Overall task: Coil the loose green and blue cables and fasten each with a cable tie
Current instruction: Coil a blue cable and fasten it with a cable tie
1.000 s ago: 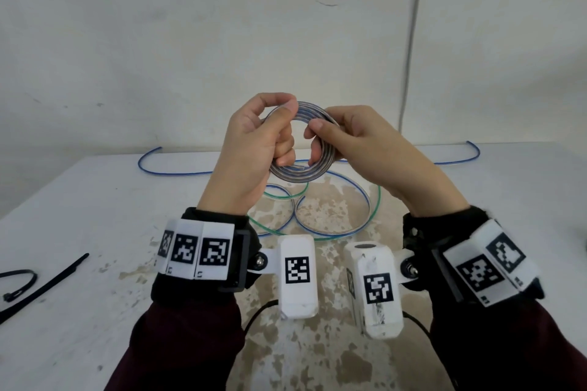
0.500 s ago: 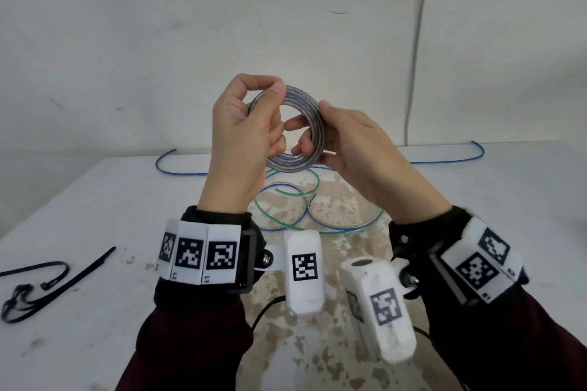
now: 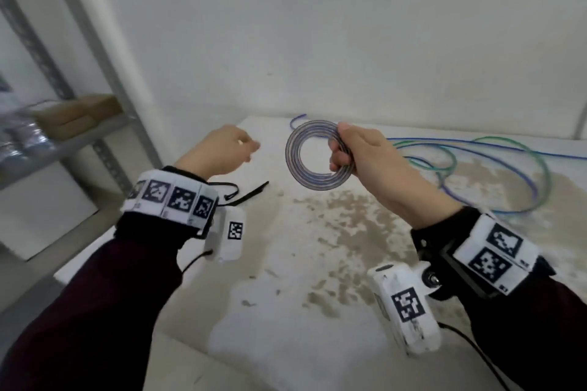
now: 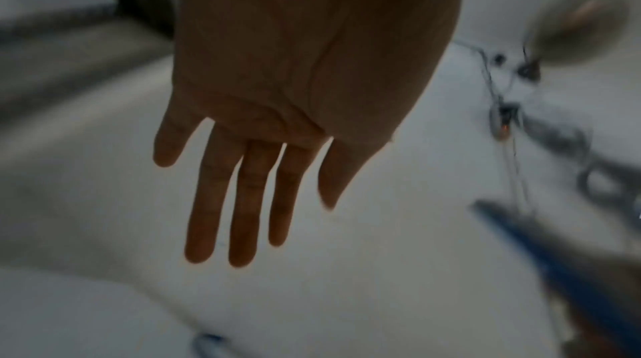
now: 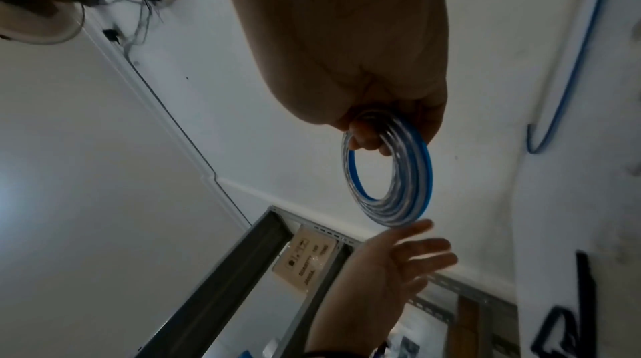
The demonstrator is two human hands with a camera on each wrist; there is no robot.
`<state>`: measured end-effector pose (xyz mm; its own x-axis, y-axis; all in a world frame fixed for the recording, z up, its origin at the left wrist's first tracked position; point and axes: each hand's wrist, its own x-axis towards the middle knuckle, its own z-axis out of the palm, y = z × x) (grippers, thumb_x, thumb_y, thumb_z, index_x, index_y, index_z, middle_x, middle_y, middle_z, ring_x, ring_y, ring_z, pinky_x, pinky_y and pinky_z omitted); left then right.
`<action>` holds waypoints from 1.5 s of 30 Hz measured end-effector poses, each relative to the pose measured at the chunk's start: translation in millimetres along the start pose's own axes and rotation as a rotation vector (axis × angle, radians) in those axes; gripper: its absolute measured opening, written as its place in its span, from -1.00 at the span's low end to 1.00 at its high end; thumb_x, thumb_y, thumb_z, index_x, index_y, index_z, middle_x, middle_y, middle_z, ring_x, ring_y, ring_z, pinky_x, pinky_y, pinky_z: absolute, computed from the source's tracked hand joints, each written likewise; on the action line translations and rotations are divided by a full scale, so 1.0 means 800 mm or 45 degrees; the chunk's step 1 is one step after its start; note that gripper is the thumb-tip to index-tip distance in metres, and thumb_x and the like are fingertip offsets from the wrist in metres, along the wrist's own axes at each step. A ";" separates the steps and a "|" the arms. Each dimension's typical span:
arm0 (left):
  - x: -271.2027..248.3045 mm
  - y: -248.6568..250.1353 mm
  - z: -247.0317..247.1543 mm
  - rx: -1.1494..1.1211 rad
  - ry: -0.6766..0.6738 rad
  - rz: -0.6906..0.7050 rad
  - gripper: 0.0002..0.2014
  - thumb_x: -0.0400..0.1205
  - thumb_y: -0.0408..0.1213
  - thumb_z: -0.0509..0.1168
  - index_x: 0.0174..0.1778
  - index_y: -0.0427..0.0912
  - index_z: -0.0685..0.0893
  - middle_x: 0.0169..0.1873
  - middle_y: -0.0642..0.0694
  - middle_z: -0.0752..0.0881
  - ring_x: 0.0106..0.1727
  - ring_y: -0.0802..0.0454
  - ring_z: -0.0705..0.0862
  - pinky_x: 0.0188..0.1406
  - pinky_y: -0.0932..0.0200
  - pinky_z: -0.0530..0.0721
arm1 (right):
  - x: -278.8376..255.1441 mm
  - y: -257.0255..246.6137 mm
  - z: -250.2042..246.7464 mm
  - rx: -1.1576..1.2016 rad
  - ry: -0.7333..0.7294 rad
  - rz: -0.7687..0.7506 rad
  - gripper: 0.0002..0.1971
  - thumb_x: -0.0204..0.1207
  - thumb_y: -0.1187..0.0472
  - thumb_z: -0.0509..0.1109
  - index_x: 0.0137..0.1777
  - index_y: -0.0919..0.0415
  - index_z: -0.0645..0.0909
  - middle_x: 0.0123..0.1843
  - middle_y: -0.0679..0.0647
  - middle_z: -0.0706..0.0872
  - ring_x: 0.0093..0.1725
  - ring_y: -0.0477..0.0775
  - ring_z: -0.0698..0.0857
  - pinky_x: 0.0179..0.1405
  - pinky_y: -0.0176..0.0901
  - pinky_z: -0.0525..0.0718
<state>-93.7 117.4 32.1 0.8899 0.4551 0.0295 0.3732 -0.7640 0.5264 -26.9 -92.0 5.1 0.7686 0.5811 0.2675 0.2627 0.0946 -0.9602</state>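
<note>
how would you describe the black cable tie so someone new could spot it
Start at the white table and go to its left edge, near the metal shelf. The cable tie lies flat just beyond the left wrist, a thin black strap, unlike the blue and green cables farther right.

The head view is evenly and softly lit, with no hard shadows or glare, though the shelf (image 3: pixel 73 136) at the left edge is smeared by blur and bent by wide-angle distortion. Both wrist views are dimmer, the left hand (image 4: pixel 295 89) and right hand (image 5: pixel 350 43) being rendered as dark, backlit shapes against the pale wall. The left wrist view is blurred throughout, most heavily at its right edge.
</note>
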 end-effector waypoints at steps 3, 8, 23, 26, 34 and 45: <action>0.026 -0.054 0.000 0.502 -0.100 -0.182 -0.84 0.59 -0.16 0.34 0.00 -0.09 0.75 0.10 -0.11 0.74 0.17 -0.17 0.62 0.30 -0.06 0.50 | 0.006 0.004 0.027 0.002 -0.050 0.036 -0.59 0.76 0.16 0.00 -0.32 0.16 0.46 -0.55 -0.06 0.40 -0.45 -0.05 0.52 -0.26 -0.26 0.43; 0.063 -0.086 0.028 0.699 -0.206 -0.247 -0.76 0.45 -0.20 0.52 -0.06 -0.25 0.76 -0.06 -0.14 0.78 0.02 -0.16 0.70 0.02 -0.02 0.60 | 0.017 0.013 0.047 0.006 -0.081 0.076 -0.58 0.77 0.13 0.01 -0.32 0.16 0.47 -0.56 -0.06 0.40 -0.47 -0.08 0.51 -0.18 -0.22 0.44; 0.083 -0.056 0.024 0.560 0.105 -0.135 -0.83 0.51 -0.25 0.32 -0.12 -0.26 0.74 -0.17 -0.15 0.71 0.00 -0.18 0.63 0.03 0.06 0.35 | 0.017 0.019 0.041 0.011 -0.130 0.115 -0.58 0.76 0.10 0.01 -0.30 0.15 0.50 -0.58 -0.13 0.44 -0.44 -0.10 0.54 0.00 -0.09 0.47; 0.067 -0.009 0.003 0.309 0.365 0.022 -0.77 0.55 -0.17 0.26 -0.25 -0.25 0.72 -0.14 -0.17 0.67 0.06 -0.17 0.62 0.10 0.02 0.30 | 0.015 0.011 0.027 0.001 -0.144 0.087 -0.58 0.76 0.11 0.00 -0.31 0.15 0.50 -0.57 -0.12 0.44 -0.44 -0.11 0.54 0.00 -0.09 0.45; 0.025 0.124 0.008 -1.058 0.012 0.482 -0.84 0.66 -0.33 0.26 -0.23 -0.20 0.65 -0.06 -0.22 0.77 -0.06 -0.12 0.79 0.15 0.10 0.59 | -0.011 -0.023 -0.062 -0.333 -0.307 -0.088 -0.60 0.76 0.10 0.02 -0.28 0.16 0.50 -0.48 -0.07 0.45 -0.32 -0.07 0.53 -0.14 -0.23 0.47; -0.015 0.268 0.101 -1.184 -0.405 0.562 -0.83 0.69 -0.24 0.24 -0.03 -0.25 0.68 -0.15 -0.24 0.61 -0.25 -0.08 0.68 -0.21 0.18 0.63 | -0.040 -0.046 -0.220 -0.932 0.000 -0.257 -0.60 0.74 0.06 0.04 -0.34 0.08 0.46 -0.43 -0.07 0.51 -0.41 -0.16 0.44 -0.31 -0.27 0.40</action>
<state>-2.9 -88.8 76.2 0.9746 -0.0178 0.2232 -0.2237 -0.1234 0.9668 41.3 -256.6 46.0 0.6642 0.6097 0.4325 0.7185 -0.3612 -0.5943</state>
